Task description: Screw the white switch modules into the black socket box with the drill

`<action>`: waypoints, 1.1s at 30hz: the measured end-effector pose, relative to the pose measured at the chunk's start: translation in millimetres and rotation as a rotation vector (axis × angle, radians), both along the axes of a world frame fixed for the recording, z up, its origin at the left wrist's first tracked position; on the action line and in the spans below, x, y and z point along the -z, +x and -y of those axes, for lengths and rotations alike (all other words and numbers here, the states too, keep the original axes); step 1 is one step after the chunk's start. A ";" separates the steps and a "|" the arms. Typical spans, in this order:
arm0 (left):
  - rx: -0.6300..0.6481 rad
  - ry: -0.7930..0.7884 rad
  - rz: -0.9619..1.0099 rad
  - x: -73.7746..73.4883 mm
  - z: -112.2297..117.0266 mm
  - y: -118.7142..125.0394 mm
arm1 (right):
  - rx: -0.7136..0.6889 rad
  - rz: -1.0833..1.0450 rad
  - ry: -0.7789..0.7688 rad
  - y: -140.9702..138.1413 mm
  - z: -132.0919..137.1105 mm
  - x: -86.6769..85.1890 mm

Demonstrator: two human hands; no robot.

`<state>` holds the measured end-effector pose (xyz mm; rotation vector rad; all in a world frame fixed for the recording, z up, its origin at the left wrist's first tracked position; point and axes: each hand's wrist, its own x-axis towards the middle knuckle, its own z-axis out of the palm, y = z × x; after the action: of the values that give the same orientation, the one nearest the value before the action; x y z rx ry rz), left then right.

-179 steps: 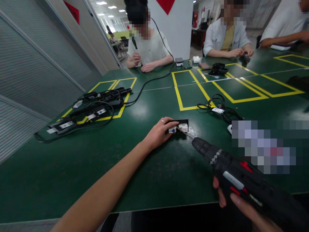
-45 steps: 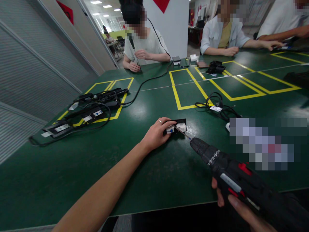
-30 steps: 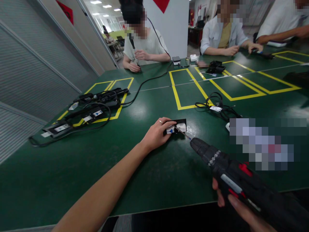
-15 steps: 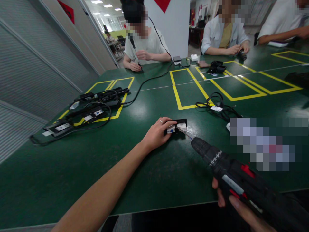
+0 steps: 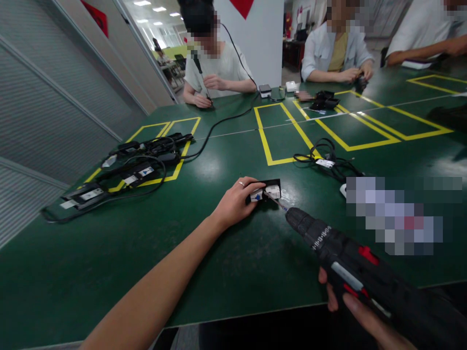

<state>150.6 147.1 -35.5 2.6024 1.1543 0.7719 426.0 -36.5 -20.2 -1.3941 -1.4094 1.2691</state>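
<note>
A small black casing with white label-like faces and a blue mark point(image 5: 273, 191) rests on the green table. My left hand point(image 5: 237, 203), a ring on one finger, is closed around its left end and steadies it. In my right hand point(image 5: 359, 311) is a black and red power drill point(image 5: 339, 257), its body tilted from lower right up to the left. The drill's long thin bit point(image 5: 277, 201) reaches to the middle of the casing; whether it sits in a screw is too small to tell. Much of my right hand is hidden behind the drill.
Black devices with cables point(image 5: 142, 165) lie at the left within yellow tape. A coiled black cable point(image 5: 324, 155) lies ahead to the right, beside a blurred-out object point(image 5: 394, 214). Across the table point(image 5: 204, 194), a person point(image 5: 215, 68) holds a screwdriver; others sit farther right.
The whole view has shifted slightly. My hands, the casing and the drill keep about the same places relative to each other, with the bit still at the casing.
</note>
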 end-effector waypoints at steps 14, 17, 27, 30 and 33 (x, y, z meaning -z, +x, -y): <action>0.003 -0.012 0.008 -1.4 1.5 0.2 | -0.005 0.008 0.011 0.4 0.1 -0.6; 0.001 -0.014 0.007 -1.4 1.2 0.1 | -0.011 0.011 0.009 0.4 0.0 -0.7; 0.016 -0.009 0.003 -2.2 0.3 0.3 | -0.016 0.014 0.006 -0.4 -0.3 -1.3; 0.026 0.012 0.008 -2.3 1.3 0.7 | -0.014 0.014 0.010 -0.8 -0.6 -1.4; 0.030 0.032 -0.013 -4.4 2.2 -0.3 | -0.012 0.014 0.018 -1.5 -0.2 -2.1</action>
<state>150.4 144.9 -31.0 2.6481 1.1126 0.7744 424.5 -36.3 -18.1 -1.3865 -1.4373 1.2541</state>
